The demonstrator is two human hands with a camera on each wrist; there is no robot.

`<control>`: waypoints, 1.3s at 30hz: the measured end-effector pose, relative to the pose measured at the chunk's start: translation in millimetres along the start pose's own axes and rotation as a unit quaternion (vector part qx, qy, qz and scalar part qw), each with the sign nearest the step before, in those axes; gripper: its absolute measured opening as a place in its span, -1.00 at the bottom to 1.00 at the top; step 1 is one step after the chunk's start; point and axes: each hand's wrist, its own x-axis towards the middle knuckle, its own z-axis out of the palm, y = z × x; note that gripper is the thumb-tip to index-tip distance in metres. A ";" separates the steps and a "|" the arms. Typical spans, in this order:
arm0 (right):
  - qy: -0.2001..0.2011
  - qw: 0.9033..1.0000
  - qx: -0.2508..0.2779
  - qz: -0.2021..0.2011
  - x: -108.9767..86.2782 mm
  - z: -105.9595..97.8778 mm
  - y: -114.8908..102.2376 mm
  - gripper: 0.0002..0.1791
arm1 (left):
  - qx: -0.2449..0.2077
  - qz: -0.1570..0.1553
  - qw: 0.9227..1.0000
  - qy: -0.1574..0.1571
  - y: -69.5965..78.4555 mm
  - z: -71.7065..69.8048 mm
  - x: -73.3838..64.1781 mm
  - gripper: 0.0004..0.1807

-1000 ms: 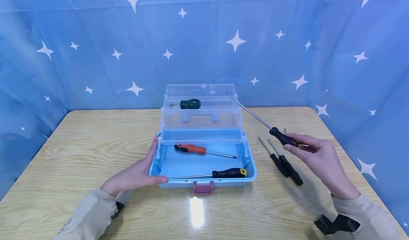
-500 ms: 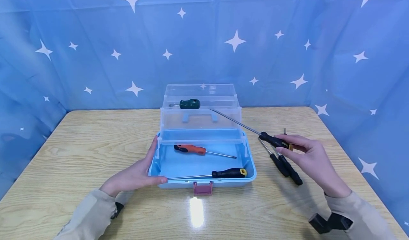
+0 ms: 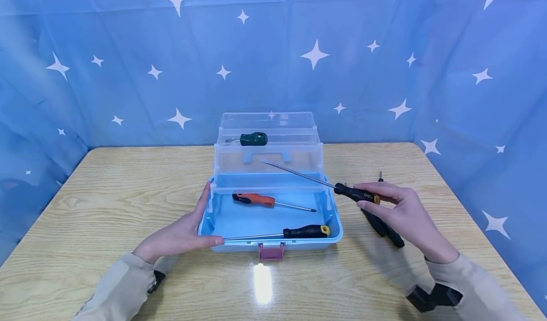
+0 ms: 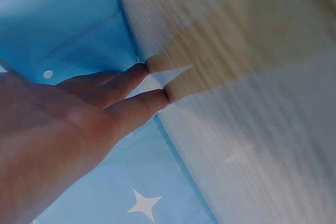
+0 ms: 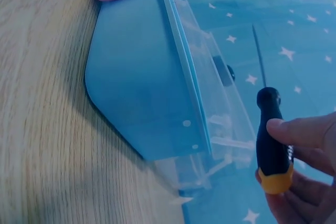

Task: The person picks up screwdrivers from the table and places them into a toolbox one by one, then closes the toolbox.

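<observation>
My right hand (image 3: 395, 212) pinches a long screwdriver by its black-and-yellow handle (image 3: 355, 193), and its steel shaft slants left over the toolbox. The right wrist view shows thumb and fingers on the screwdriver (image 5: 270, 121) beside the box wall (image 5: 139, 72). With straight fingers along the left side and the thumb at the front rim, my left hand (image 3: 181, 235) touches the blue toolbox (image 3: 256, 220). Inside lie an orange-and-black screwdriver (image 3: 260, 200) and, along the front, a black-and-yellow one (image 3: 305, 231). A short green screwdriver (image 3: 254, 139) rests on the raised clear tray section.
Right of the toolbox, black-handled screwdrivers (image 3: 392, 235) lie on the wooden table (image 3: 141, 183), partly hidden by my right hand. The box's purple latch (image 3: 271, 252) hangs at the front. A blue curtain (image 3: 273, 74) with white stars stands behind.
My right hand has moved left with the screwdriver, whose tip has come left and lower, across the clear tray section. The left hand and the toolbox stay put.
</observation>
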 end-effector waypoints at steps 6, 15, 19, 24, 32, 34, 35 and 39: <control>-0.008 1.000 -0.006 -0.011 2.3 3.5 -2.8 -0.64 | -0.002 0.001 1.000 0.002 0.3 0.1 0.4 0.31; -0.015 1.000 0.003 -0.026 4.9 11.1 -5.8 -0.66 | 0.002 -0.004 1.000 0.003 0.8 -0.2 0.4 0.31; -0.020 0.999 0.011 -0.023 5.3 14.8 -6.7 -0.66 | 0.005 -0.005 1.000 0.003 0.7 -0.1 0.8 0.30; -0.030 0.999 0.019 -0.020 6.7 19.7 -8.3 -0.67 | 0.011 -0.008 1.000 0.004 0.0 -0.2 1.2 0.29; -0.036 0.998 0.013 -0.048 10.0 27.6 -10.7 -0.67 | 0.018 -0.011 1.000 0.005 -0.2 -0.9 1.2 0.31; -0.037 0.997 0.014 -0.060 11.4 29.9 -11.3 -0.66 | 0.019 -0.013 1.000 0.005 -0.2 -1.0 1.3 0.30; -0.037 0.997 0.013 -0.066 12.1 31.1 -11.8 -0.66 | 0.019 -0.014 1.000 0.005 -0.3 -1.0 1.3 0.30; -0.042 0.995 0.027 -0.085 14.4 35.5 -14.2 -0.66 | 0.019 -0.014 1.000 0.005 -0.4 -1.0 0.7 0.30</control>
